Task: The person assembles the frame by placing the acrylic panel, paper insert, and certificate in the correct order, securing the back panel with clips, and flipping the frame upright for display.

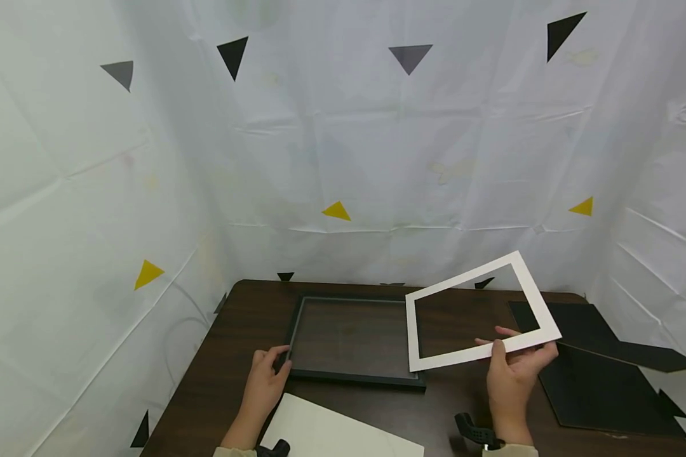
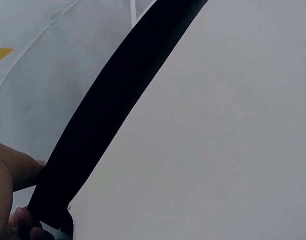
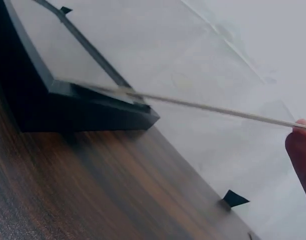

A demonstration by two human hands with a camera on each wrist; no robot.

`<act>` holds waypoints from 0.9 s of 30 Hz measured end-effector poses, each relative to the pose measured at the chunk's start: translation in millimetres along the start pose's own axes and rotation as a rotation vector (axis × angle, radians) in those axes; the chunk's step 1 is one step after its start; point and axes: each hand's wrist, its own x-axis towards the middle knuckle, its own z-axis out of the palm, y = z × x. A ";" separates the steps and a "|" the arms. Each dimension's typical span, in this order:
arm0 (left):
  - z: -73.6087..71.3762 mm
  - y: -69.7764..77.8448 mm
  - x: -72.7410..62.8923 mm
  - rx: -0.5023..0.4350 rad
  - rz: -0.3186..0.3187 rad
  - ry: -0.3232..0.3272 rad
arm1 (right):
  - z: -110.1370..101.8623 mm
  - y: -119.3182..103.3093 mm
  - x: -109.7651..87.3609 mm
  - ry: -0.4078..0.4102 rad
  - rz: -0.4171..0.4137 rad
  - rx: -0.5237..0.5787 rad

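Observation:
A black picture frame (image 1: 354, 379) lies flat at the middle of the table, its inner panel see-through or glossy. My left hand (image 1: 265, 379) pinches the frame's left side between thumb and fingers; the left wrist view also shows this dark side (image 2: 105, 95). Up on the right, my right hand (image 1: 514, 373) holds a white mat board (image 1: 533, 292) with a rectangular opening, thumb on top near its lower right corner. The mat is tilted, its left end over the frame's right side. Edge-on in the right wrist view, it looks like a thin pale strip (image 3: 218, 112).
A white sheet (image 1: 337, 431) lies in front of the frame, partly cut off by the view. Black boards (image 1: 606, 393) are stacked on the right, one flap raised. The dark wooden table (image 1: 457, 406) backs onto a white curtain (image 1: 377, 158) with coloured triangles.

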 end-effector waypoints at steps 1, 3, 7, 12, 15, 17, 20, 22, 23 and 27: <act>0.2 0.0 0.3 0.000 -0.001 0.000 | -0.5 -0.5 0.3 0.010 -0.005 0.008; 0.1 -0.1 0.5 0.000 0.000 0.002 | -1.0 -1.1 1.1 0.020 -0.011 0.012; 0.8 -0.2 1.3 -0.003 0.002 0.010 | 0.0 0.2 2.3 0.024 -0.046 0.036; 1.6 -0.4 1.5 -0.003 0.003 0.021 | 1.5 -0.2 3.4 0.001 -0.104 0.088; 1.6 -0.2 0.8 -0.004 0.001 0.022 | 1.9 -2.8 3.7 0.010 -0.128 0.111; 1.6 0.1 0.5 -0.004 0.002 0.022 | 2.4 -4.8 3.8 0.034 -0.136 0.115; 1.4 0.6 -0.3 -0.007 0.001 0.018 | 2.4 -6.7 4.0 0.075 -0.135 0.108; 1.2 1.0 -0.9 -0.009 0.008 0.018 | 2.1 -7.7 3.9 0.102 -0.124 0.091; 1.0 1.1 -1.0 -0.010 0.013 0.019 | 1.8 -8.0 3.8 0.112 -0.119 0.085; 1.0 0.4 -1.5 -0.013 0.031 0.024 | 0.0 -7.1 3.0 0.126 -0.073 0.050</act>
